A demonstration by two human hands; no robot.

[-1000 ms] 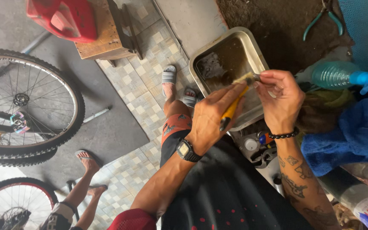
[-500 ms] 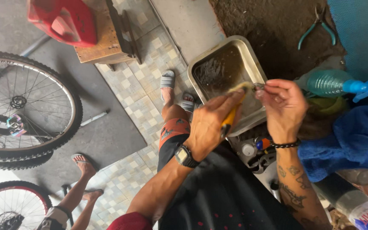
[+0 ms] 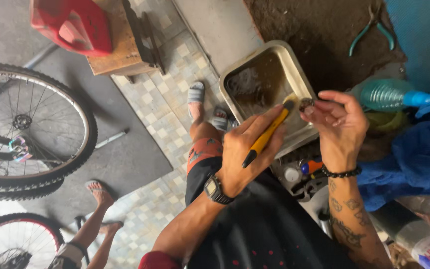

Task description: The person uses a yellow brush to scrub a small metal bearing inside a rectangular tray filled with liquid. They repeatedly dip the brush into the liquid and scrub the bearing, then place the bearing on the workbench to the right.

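Lifted off the part (image 3: pixel 306 104), left hand (image 3: pixel 247 149) grips brush (image 3: pixel 265 137).

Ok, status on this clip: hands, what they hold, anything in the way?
Left hand grips yellow-handled brush, tip at small metal part. Right hand pinches that part above metal tray of dark liquid. Nothing between hands and tray.
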